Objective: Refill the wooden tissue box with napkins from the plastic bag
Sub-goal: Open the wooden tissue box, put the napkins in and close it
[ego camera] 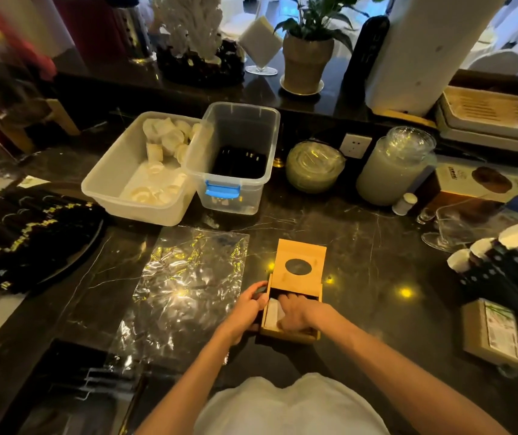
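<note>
One wide head-worn camera looks forward and down, close above the fingers [286,301], dark marble counter [361,246] stretching beyond them.

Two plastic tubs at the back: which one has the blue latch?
The taller clear plastic tub, right one, holding dark items; the wider translucent white tub holds white pieces.

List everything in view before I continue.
square wooden tissue box with oval-hole sliding lid: one, tan, counter centre, lid partly slid back
folded paper napkins: stack, white, inside the box
crinkled clear plastic bag: one, transparent, flat left of the box
rectangular plastic tub holding white pieces: one, translucent, behind the bag
rectangular plastic tub with blue latch: one, clear, right of that tub
left hand: one, grip on the box's left side
right hand: one, pressing the napkins
</note>
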A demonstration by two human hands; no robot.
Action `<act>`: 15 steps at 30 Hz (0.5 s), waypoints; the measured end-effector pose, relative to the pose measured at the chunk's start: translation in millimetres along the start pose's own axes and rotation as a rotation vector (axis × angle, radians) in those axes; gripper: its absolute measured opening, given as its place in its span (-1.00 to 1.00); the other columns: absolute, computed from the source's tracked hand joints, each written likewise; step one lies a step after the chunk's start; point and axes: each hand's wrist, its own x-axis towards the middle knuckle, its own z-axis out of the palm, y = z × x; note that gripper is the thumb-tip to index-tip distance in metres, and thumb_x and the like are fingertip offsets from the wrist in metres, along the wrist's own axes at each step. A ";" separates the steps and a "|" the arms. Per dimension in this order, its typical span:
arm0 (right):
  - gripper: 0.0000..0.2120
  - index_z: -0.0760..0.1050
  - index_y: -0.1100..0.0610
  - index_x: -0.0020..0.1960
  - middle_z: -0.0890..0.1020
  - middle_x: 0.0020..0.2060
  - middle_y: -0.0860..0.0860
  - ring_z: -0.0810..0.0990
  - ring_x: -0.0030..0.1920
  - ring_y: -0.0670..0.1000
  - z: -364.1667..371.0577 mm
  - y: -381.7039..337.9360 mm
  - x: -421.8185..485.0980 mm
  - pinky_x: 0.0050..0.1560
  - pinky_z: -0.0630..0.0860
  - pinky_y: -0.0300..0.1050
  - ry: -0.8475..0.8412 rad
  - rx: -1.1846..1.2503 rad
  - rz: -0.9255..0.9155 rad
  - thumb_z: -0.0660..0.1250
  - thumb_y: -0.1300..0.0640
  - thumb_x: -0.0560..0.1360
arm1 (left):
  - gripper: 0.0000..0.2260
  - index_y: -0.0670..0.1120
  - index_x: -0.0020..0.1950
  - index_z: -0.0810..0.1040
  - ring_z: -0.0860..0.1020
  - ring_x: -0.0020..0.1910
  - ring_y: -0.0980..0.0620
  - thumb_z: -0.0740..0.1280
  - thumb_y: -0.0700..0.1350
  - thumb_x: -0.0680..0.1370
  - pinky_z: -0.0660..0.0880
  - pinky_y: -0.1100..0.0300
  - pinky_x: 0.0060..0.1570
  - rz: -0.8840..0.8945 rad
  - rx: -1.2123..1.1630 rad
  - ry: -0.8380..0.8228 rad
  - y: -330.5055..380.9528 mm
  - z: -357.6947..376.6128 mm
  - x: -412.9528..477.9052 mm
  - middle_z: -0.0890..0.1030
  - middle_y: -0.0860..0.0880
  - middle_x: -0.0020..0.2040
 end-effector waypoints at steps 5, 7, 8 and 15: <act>-0.44 0.23 0.14 0.46 0.35 0.43 0.19 0.35 0.40 0.25 3.9 -0.8 -2.4 0.37 0.30 0.15 0.036 0.027 -0.014 0.19 -0.06 0.54 | -0.71 0.22 0.27 0.44 0.62 -0.02 0.04 0.17 -0.11 0.64 0.62 -0.06 -0.05 0.020 0.009 0.002 -3.1 0.3 4.4 0.64 0.12 0.00; -0.46 0.23 0.12 0.47 0.34 0.44 0.19 0.32 0.41 0.27 5.4 -0.5 -2.8 0.38 0.29 0.19 0.046 0.074 -0.010 0.18 -0.03 0.54 | -0.72 0.29 0.18 0.46 0.63 -0.03 0.01 0.17 -0.10 0.64 0.62 -0.08 -0.03 0.027 0.022 -0.001 -3.2 0.9 4.0 0.65 0.09 -0.01; -0.45 0.22 0.11 0.48 0.32 0.45 0.19 0.31 0.42 0.28 5.6 -0.3 -2.9 0.39 0.28 0.20 0.049 0.089 -0.012 0.18 -0.03 0.54 | -0.71 0.33 0.12 0.47 0.63 -0.03 0.00 0.17 -0.10 0.64 0.62 -0.06 -0.05 0.030 0.025 -0.004 -3.0 1.0 3.3 0.66 0.07 0.00; -0.47 0.23 0.07 0.47 0.29 0.46 0.18 0.26 0.44 0.27 8.5 -2.5 -8.4 0.40 0.25 0.26 0.076 0.148 -0.043 0.18 -0.05 0.54 | -0.71 0.32 0.14 0.45 0.61 0.02 -0.03 0.17 -0.10 0.64 0.60 -0.01 -0.11 0.041 0.055 -0.008 -1.9 1.5 2.5 0.63 0.06 0.03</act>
